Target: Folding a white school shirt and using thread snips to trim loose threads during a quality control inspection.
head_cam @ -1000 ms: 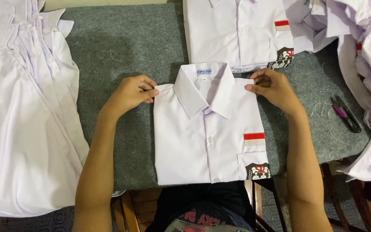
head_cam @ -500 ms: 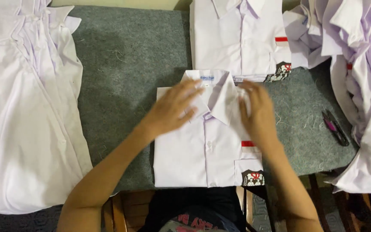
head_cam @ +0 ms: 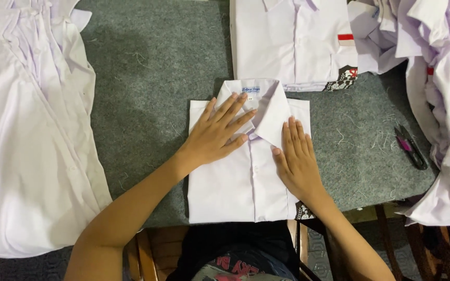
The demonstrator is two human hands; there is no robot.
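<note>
A folded white shirt (head_cam: 235, 182) with a collar lies on the grey felt table (head_cam: 147, 78) right in front of me. My left hand (head_cam: 219, 131) lies flat on the shirt's left chest and collar, fingers spread. My right hand (head_cam: 296, 157) presses flat on the shirt's right side, covering the pocket area; only a bit of the black pocket emblem shows below my wrist. Neither hand grips anything.
A second folded white shirt (head_cam: 287, 41) lies just beyond. Unfolded white shirts are heaped at the left (head_cam: 27, 130) and at the right (head_cam: 444, 104). Small black and pink thread snips (head_cam: 410, 147) lie to the right. A wooden stool (head_cam: 157, 250) shows below the table edge.
Both hands moved from the shirt's shoulders at the collar inward and down onto the shirt front, now lying flat on it. The camera view has shifted slightly.
</note>
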